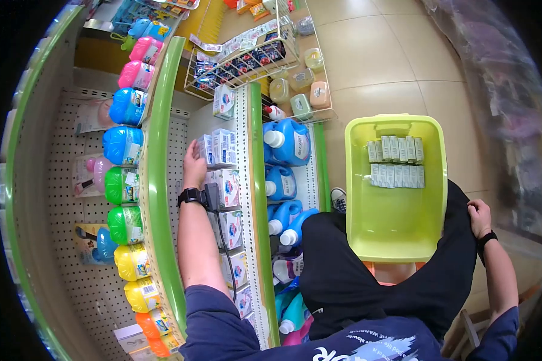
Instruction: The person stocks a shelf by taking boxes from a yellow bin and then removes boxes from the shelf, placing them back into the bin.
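Lime-yellow plastic tub (397, 224) sits between the person's knees, holding two rows of small pale cartons (397, 176) packed side by side in its middle and far part, near end bare; carton print too small to read. Left of the tub, past the bottles, the left hand (194, 163) is at the blue-and-white soap-type boxes (224, 148), fingers bent against their side; can't tell if it grips one. More white boxes with red-and-blue logos (228, 188) line up toward the person, brand not legible. Right hand (480, 218) is just right of the tub, on the knee, fingers partly curled; can't tell if anything is in it. Just left of the tub, blue detergent bottles (294, 142) carry white labels, unreadable. Beyond the tub, to its left, a white wire basket (290, 37) holds dark packets. Far left of the tub, labelled coloured plastic containers (126, 106) form a line. Shirt (367, 343) near the tub reads "THE WARRIOR".
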A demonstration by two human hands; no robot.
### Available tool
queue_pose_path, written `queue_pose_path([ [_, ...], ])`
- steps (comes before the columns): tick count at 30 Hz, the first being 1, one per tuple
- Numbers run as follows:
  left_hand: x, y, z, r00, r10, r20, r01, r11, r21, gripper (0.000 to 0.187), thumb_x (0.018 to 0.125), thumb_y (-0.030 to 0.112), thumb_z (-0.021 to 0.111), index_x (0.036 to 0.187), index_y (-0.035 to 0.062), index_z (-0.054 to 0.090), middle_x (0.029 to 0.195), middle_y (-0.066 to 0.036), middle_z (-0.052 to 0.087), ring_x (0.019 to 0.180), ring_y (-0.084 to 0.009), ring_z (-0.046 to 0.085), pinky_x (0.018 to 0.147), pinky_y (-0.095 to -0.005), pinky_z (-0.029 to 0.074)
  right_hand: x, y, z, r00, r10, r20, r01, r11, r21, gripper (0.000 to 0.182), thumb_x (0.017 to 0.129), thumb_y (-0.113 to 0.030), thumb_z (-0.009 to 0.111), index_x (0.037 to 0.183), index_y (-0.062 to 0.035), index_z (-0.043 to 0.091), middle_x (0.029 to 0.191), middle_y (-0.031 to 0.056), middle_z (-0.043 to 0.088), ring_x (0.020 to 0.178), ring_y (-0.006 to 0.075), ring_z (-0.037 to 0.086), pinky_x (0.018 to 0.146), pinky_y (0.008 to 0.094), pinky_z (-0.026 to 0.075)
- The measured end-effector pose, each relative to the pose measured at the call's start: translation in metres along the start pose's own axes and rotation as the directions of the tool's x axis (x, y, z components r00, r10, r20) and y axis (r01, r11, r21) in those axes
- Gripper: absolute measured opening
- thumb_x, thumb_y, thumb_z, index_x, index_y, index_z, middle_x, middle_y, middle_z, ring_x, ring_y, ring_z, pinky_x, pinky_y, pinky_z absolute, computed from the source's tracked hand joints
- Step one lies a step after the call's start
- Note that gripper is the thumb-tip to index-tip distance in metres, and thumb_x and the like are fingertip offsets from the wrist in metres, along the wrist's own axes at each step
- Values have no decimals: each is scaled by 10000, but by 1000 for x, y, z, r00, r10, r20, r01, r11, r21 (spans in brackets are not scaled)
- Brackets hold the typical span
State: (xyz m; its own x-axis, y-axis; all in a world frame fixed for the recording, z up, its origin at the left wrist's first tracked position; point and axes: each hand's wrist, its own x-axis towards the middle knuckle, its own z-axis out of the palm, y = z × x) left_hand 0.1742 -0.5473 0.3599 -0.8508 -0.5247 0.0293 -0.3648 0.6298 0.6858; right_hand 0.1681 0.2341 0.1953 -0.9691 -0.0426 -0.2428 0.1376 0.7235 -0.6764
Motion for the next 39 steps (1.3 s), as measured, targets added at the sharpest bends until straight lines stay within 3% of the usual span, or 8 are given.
queue_pose_path([
  [2,3,9,0,971,-215,-105,193,963,-186,625,764,-83,462,1377,-58,347,1358,-253,454,1256,-303,469,1025,-342,385,-1,-1,1,1000,5,2,-5,1000,6,253,774,-185,545,861,34,640,827,176,630,791,297,609,754,338,471],
  [6,13,-4,4,959,-268,-95,265,963,-46,580,860,68,597,1356,-95,346,1293,-270,509,1185,-296,532,959,-342,440,1,12,2,1000,-13,-16,13,1000,-11,263,778,-196,543,864,33,641,822,175,628,792,295,610,753,335,471],
  [7,14,-5,3,964,-253,-75,256,966,35,548,870,92,624,1340,-75,397,1183,-208,597,998,-204,616,838,-285,485,1,13,1,1000,-8,-16,8,1000,-18,266,779,-200,543,864,33,641,824,175,629,793,293,611,754,335,471],
  [20,-6,7,4,983,-181,-36,169,962,-216,568,849,-20,620,1353,-70,364,1226,-235,565,1042,-228,604,868,-296,495,1,10,1,999,-18,-34,17,1000,-13,274,777,-212,549,854,34,641,803,172,631,761,288,610,724,332,472],
  [29,-2,22,5,973,-232,-5,220,932,-288,651,855,135,657,1374,-79,328,1231,-234,550,1073,-232,584,907,-306,474,2,12,3,1000,-20,-17,20,1000,-21,281,780,-213,546,863,37,643,841,194,639,794,313,619,751,344,478],
  [32,-8,40,16,967,-250,-49,236,952,-192,808,764,226,767,1354,-112,332,1213,-225,558,1065,-233,586,912,-312,470,2,10,3,1000,-20,-23,20,1000,-24,284,778,-218,545,864,34,645,837,194,638,798,320,618,751,347,478],
  [34,-5,33,21,983,-182,-39,186,973,137,924,655,260,846,1321,-141,346,1195,-221,571,1044,-239,596,892,-328,482,1,8,2,999,-30,-26,29,999,-34,284,776,-220,545,862,31,646,840,194,637,799,323,618,750,348,478],
  [39,6,51,27,945,-321,65,286,904,317,718,622,122,802,1202,-122,455,1140,-199,603,984,-234,623,844,-329,507,-2,-4,-2,1000,-5,-24,4,1000,-20,284,772,-224,542,854,27,645,850,196,634,810,329,615,755,350,476],
])
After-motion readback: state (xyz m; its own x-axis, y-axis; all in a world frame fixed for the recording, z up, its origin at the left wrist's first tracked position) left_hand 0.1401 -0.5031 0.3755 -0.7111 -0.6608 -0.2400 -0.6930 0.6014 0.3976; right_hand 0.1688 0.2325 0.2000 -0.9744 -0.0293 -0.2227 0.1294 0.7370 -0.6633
